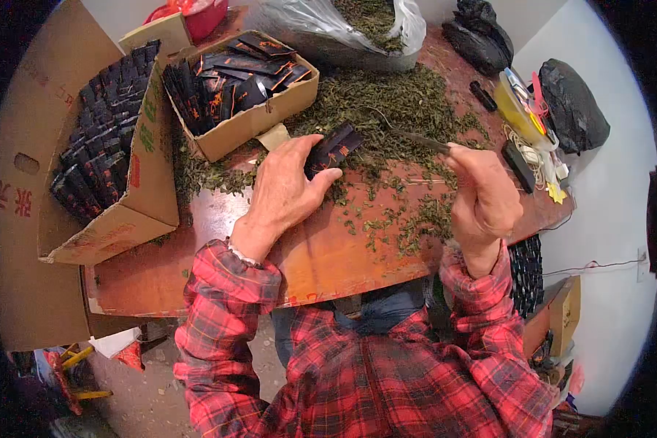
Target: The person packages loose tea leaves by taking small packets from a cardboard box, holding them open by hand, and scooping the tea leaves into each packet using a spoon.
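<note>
Between the thumb and fingers of my left hand is a small black packet with orange-red print, tilted over the table. My right hand is closed round the handle of a metal spoon. The spoon's far end reaches left into a heap of dried green leaves, close to the packet's upper end. Loose leaves lie scattered between my two hands. Whether any leaves are inside the packet cannot be seen.
Behind my left hand stands a small cardboard box of flat black packets. Left of it, a large carton holds rows of filled-looking packets. A clear plastic bag of leaves, black bags and a yellow container line the table's far side.
</note>
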